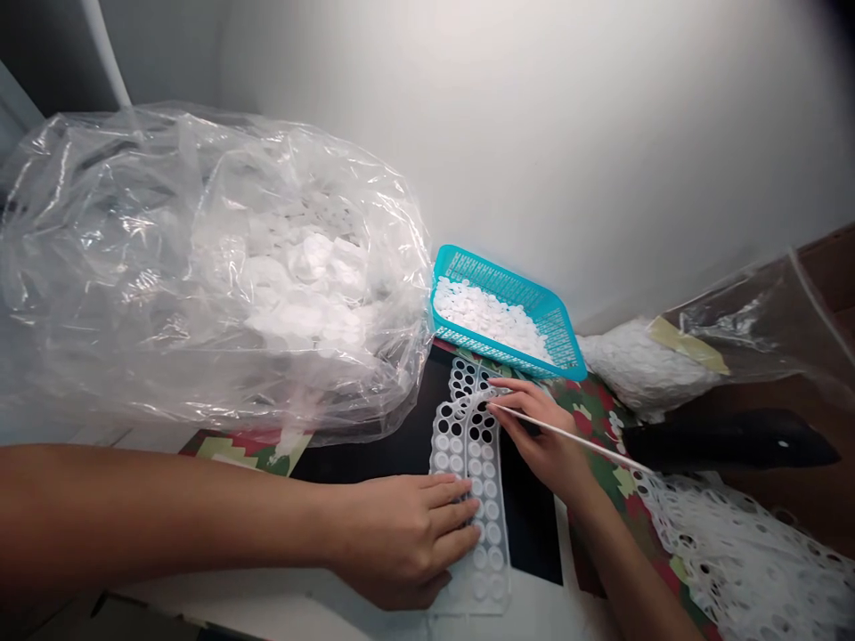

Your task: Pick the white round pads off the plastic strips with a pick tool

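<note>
My left hand [407,534] lies flat, fingers spread wide, across a long translucent plastic strip [491,490] with round cells, on a black flat mat [374,463]. My right hand [551,454] is narrowed to a pinch on a thin white rod [588,443] at the strip's far part. Lower cells pale, upper ones dark. Beyond: turquoise perforated plastic basket [573,343] of small white discs; left, bulging clear plastic bag [166,267].

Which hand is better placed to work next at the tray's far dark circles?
Probably the right hand: it is beside the dark circles and holds a thin white stick, while the left hand lies on the nearer part of the tray.
</note>
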Tool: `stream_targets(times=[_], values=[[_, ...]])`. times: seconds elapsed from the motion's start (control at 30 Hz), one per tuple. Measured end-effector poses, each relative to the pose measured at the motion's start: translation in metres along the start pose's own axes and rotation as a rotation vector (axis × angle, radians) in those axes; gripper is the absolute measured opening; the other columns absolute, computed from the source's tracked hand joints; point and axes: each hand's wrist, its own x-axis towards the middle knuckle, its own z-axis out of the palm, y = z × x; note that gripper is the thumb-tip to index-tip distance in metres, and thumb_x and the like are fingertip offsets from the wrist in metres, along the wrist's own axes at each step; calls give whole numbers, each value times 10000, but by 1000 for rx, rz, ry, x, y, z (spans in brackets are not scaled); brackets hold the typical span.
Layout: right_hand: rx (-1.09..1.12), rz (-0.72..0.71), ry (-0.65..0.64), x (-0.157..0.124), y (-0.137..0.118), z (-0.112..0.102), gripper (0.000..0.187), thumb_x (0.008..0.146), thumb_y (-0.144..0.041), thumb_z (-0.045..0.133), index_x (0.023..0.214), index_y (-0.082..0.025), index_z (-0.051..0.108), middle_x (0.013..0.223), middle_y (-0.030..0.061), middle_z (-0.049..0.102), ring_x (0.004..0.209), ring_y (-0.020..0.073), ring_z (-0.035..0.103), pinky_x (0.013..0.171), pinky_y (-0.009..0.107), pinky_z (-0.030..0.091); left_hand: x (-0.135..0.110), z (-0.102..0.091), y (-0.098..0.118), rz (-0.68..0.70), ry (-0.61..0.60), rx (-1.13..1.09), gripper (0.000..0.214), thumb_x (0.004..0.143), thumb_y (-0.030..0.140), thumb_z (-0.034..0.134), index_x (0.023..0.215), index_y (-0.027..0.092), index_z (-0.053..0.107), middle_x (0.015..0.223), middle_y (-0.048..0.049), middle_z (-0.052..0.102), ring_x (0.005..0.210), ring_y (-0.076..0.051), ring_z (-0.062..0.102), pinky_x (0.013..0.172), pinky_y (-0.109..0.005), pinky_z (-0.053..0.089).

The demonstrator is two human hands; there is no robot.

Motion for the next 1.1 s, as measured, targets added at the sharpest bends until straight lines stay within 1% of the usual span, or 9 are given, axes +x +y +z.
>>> stream_targets(times=[0.1,0.23,0.37,0.57,0.67,0.83,0.93,1.03,1.1], values=[[36,-38,35,-12,-4,-3,90,847,-164,570,881,-223,629,1047,81,644,960,204,635,809,346,535,2,-5,-1,-41,-23,-14,511,812,297,462,1208,-22,514,1268,-219,535,1228,-297,467,1078,-371,344],[134,-134,-96,-33,-5,4,166,847,-130,555,962,-224,629,972,74,669,890,182,656,749,304,561,3,-7,-1,-102,-59,-16,558,819,334,461,1237,-35,487,1309,-239,492,1269,-301,424,1099,-366,317],[201,-136,-99,-44,-4,14,188,849,-127,555,1004,-209,623,976,78,684,903,182,661,756,298,568,2,-3,2,-114,-30,21,540,828,320,442,1222,-44,505,1316,-247,481,1271,-314,419,1098,-381,315],[247,-111,-63,-42,-10,20,181,844,-103,561,968,-208,641,941,67,688,889,180,651,771,316,558,2,0,4,-108,14,67,477,841,298,436,1168,-31,547,1236,-239,553,1212,-305,480,1059,-376,358],[259,-122,-86,-38,-12,27,192,846,-124,575,998,-216,646,974,65,683,927,187,633,800,332,545,3,-1,6,-119,34,104,463,842,296,425,1155,-18,560,1171,-222,597,1144,-301,531,1037,-383,374],[269,-237,-126,-30,-12,36,215,859,-138,559,1036,-227,642,1024,61,699,939,195,626,826,374,534,2,0,10,-126,73,177,403,858,255,394,1108,15,600,1069,-190,644,1041,-306,585,971,-429,415],[248,-260,-136,-28,-11,36,211,856,-120,554,1025,-216,637,1040,64,705,934,191,634,831,375,533,2,1,11,-120,76,183,402,859,258,390,1092,15,609,1054,-193,647,1023,-310,592,948,-431,429],[188,-281,-143,-28,-10,34,204,861,-115,540,1026,-194,632,1072,79,697,952,189,625,825,365,538,2,1,10,-106,61,184,416,849,254,393,1106,0,599,1075,-208,637,1030,-321,590,945,-438,430],[117,-337,-137,-28,-11,34,210,868,-117,526,1042,-179,625,1094,94,689,958,196,615,803,366,547,2,1,9,-91,42,179,431,830,256,404,1111,-13,592,1087,-222,628,1034,-330,586,946,-445,426]])
